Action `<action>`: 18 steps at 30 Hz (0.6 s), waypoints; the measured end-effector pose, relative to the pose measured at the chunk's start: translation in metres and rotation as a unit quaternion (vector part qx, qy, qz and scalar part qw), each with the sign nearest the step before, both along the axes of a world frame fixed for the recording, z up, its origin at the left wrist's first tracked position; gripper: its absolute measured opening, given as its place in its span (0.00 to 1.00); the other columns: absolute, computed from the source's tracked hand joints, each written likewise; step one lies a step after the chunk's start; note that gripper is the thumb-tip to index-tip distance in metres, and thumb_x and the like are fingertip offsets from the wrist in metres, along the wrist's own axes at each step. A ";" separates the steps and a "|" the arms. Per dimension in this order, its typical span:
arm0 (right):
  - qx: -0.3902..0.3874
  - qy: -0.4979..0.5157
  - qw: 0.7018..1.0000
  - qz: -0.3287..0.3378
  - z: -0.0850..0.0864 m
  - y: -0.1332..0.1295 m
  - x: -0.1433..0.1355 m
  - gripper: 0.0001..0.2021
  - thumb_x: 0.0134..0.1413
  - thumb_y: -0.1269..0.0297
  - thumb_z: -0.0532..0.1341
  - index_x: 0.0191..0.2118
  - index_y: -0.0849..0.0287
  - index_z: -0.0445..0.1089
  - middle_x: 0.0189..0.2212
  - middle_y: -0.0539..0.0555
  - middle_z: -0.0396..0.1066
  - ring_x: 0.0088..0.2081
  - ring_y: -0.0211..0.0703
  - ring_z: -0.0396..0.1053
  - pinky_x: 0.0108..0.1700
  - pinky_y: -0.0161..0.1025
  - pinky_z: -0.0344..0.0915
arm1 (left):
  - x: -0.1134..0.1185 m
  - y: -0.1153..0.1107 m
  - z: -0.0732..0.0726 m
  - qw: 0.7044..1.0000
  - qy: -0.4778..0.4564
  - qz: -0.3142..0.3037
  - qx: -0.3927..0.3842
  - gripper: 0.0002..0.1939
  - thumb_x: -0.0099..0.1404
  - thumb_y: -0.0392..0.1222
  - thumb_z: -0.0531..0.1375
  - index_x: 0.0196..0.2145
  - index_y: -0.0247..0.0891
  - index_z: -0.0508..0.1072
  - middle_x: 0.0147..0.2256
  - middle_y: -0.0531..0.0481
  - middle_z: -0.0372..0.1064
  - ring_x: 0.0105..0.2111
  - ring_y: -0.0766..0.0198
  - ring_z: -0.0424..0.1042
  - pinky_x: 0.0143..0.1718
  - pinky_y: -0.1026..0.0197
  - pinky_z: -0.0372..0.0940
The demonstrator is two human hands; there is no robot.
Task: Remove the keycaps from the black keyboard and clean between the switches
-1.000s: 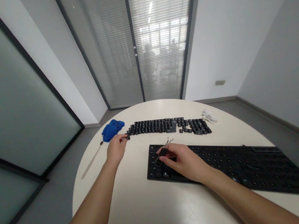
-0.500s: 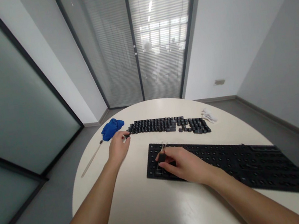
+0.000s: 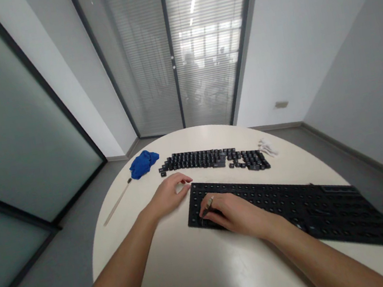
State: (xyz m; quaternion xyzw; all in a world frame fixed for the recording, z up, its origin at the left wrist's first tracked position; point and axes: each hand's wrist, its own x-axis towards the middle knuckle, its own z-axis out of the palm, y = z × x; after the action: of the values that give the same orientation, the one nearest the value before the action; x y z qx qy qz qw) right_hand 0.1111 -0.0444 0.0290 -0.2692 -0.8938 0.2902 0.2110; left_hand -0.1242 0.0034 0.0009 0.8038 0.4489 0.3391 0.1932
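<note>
A black keyboard base (image 3: 276,205) without most of its keycaps lies slanted across the right of the table. Over its left end, my right hand (image 3: 225,210) is closed around a small tool (image 3: 208,205) with a metal tip, angled down at the board. My left hand (image 3: 170,193) rests by the board's upper left corner, fingers apart, with nothing in it. Behind the board, black keycaps (image 3: 197,160) stand in rows, and one loose keycap (image 3: 163,174) sits at their left end.
A blue cloth (image 3: 143,164) lies at the back left, with a thin brush (image 3: 117,203) in front of it. A crumpled white cloth (image 3: 267,147) is at the back right. The white round table (image 3: 181,269) carries everything.
My left hand has let go of a keycap at the left end of the rows and moved right, towards the board. The tool in my right hand has tilted.
</note>
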 end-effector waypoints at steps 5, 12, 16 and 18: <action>-0.060 0.012 0.998 -0.014 0.003 -0.001 0.001 0.13 0.61 0.70 0.59 0.50 0.54 0.73 0.40 0.54 0.78 0.38 0.43 0.74 0.40 0.37 0.67 | 0.004 -0.006 0.005 0.999 0.013 -0.042 -0.017 0.09 0.66 0.41 0.58 0.41 0.41 0.76 0.42 0.45 0.75 0.45 0.55 0.72 0.50 0.54 0.66; -0.109 0.072 0.991 0.005 0.007 0.001 0.002 0.09 0.63 0.62 0.60 0.43 0.55 0.77 0.41 0.53 0.78 0.41 0.44 0.74 0.46 0.39 0.68 | 0.003 -0.009 0.005 0.995 -0.015 -0.088 -0.054 0.15 0.63 0.39 0.62 0.48 0.43 0.77 0.49 0.45 0.75 0.51 0.54 0.72 0.57 0.50 0.63; -0.159 0.062 0.985 -0.022 -0.001 0.007 0.004 0.11 0.63 0.57 0.59 0.42 0.56 0.77 0.32 0.51 0.77 0.29 0.40 0.70 0.31 0.35 0.64 | 0.001 -0.012 0.012 0.970 0.004 -0.192 -0.150 0.24 0.57 0.40 0.68 0.52 0.47 0.75 0.58 0.45 0.68 0.65 0.49 0.58 0.65 0.43 0.53; -0.173 0.068 0.982 -0.026 -0.005 0.010 0.005 0.13 0.63 0.55 0.59 0.41 0.56 0.77 0.28 0.50 0.75 0.26 0.39 0.68 0.28 0.34 0.61 | 0.000 -0.012 0.014 0.959 0.016 -0.227 -0.167 0.24 0.54 0.40 0.71 0.49 0.48 0.77 0.61 0.45 0.65 0.67 0.47 0.51 0.66 0.40 0.49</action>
State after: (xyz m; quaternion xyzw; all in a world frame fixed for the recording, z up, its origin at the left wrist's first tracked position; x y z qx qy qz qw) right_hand 0.1157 -0.0347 0.0236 -0.3050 -0.8061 0.4526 0.2287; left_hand -0.1245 -0.0091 0.0148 0.8462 0.3079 0.1935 0.3895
